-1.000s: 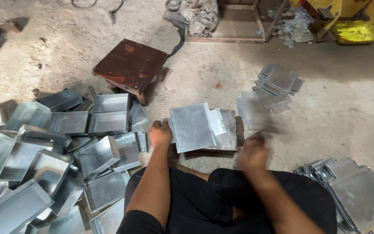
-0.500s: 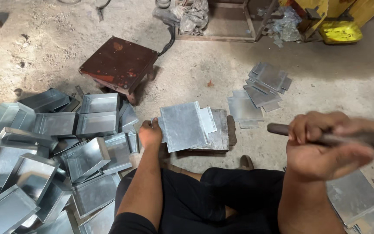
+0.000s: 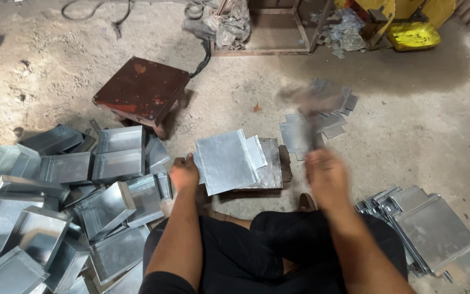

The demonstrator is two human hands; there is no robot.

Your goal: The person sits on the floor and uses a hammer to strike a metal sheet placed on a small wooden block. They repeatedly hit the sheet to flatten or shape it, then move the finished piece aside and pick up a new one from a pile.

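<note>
A flat metal sheet (image 3: 227, 161) is laid across a small block (image 3: 270, 163) on the floor, evidently so its folded edge is backed for striking. It is pinned at its near-left corner by the left hand (image 3: 184, 174), fingers closed on the edge. A hammer (image 3: 308, 111), motion-blurred, is gripped by the right hand (image 3: 327, 177) above the sheet's right side. Formed trays (image 3: 104, 204) are heaped left; flat blanks (image 3: 433, 228) are stacked right. Half a second earlier the hammer was raised close to the camera; it is now lower and further forward.
</note>
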